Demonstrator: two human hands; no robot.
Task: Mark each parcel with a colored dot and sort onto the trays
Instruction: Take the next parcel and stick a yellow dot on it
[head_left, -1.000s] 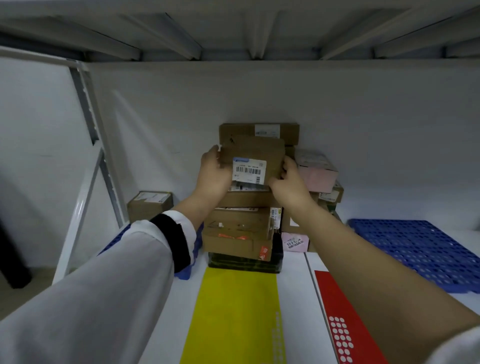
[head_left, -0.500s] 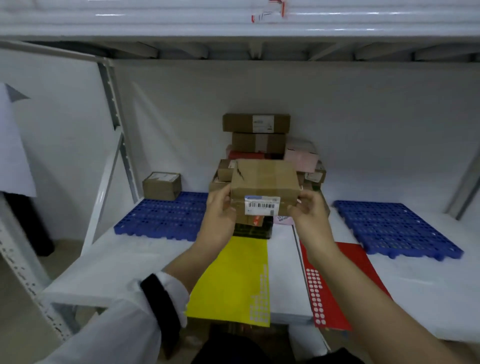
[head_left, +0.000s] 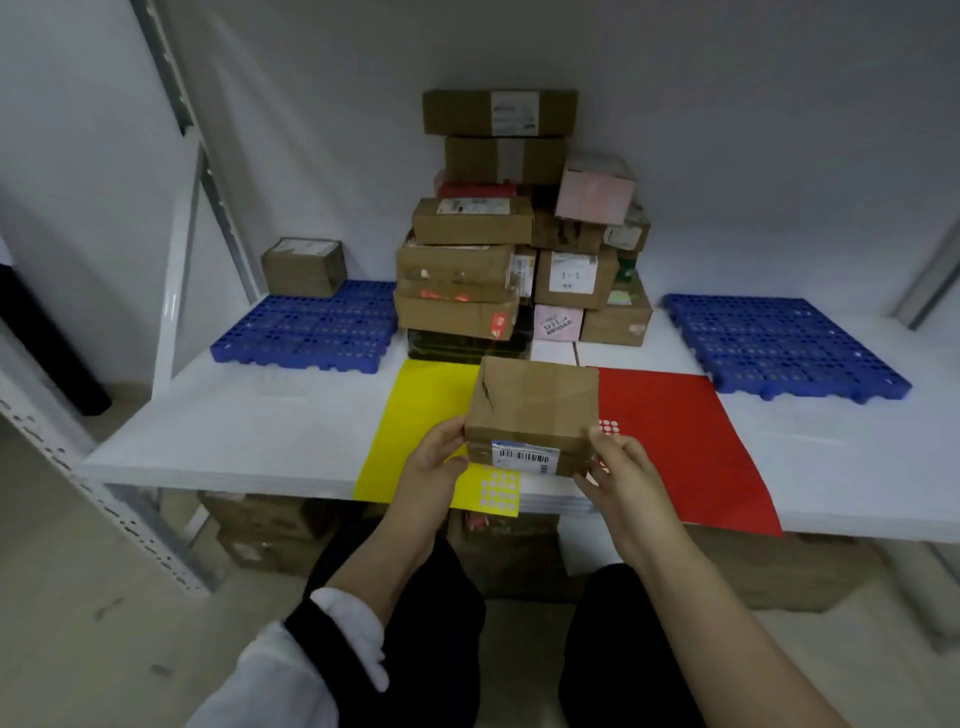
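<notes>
A brown cardboard parcel (head_left: 535, 410) with a barcode label on its near face is held over the front of the white shelf. My left hand (head_left: 434, 460) grips its left side and my right hand (head_left: 618, 465) grips its right side. Under it lie a yellow sticker sheet (head_left: 421, 415) and a red sticker sheet (head_left: 670, 441), both with dots punched out near the front. A pile of parcels (head_left: 467, 270) stands at the back middle. A blue tray (head_left: 311, 330) lies at the left, another blue tray (head_left: 779, 345) at the right.
One small brown box (head_left: 304, 267) sits at the back of the left tray. A slanted metal shelf post (head_left: 176, 270) rises at the left. More boxes (head_left: 260, 530) are stored under the shelf. My dark-clad knees are below the shelf edge.
Both hands lifted the parcel off the pile and drew it toward me, down to the front of the shelf over the sticker sheets. The view pulled back and tilted down.
</notes>
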